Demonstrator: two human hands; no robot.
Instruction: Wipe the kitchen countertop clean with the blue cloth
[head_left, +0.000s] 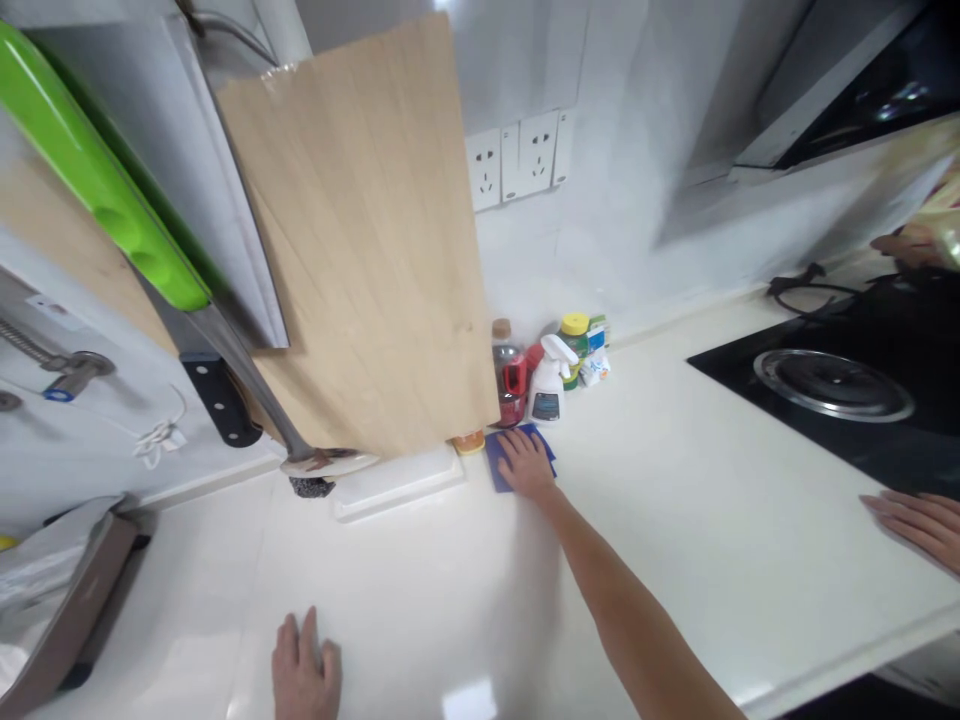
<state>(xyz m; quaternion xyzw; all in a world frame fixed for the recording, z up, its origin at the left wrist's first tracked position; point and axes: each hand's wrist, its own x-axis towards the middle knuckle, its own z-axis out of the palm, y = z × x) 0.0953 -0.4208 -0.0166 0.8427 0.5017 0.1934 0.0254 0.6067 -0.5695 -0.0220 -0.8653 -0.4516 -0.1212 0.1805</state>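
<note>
My right hand (525,462) reaches far across the white counter, palm down. It presses a blue cloth (499,468) against the surface and is closed on it, with the cloth's edges showing around the fingers. Just behind the cloth stand a white spray bottle (547,385) and a bottle with red liquid (510,390). My left hand (306,665) rests near the front of the counter, fingers apart and holding nothing. Part of its wrist is cut off by the bottom edge of the view.
Above the counter hang a wooden cutting board (375,240) and a green-handled utensil (112,190). A white slab-like base (401,485) sits beneath them. At right are a black stove (832,385) and another person's hand (919,525). A yellow-lidded jar (575,325) stands against the wall.
</note>
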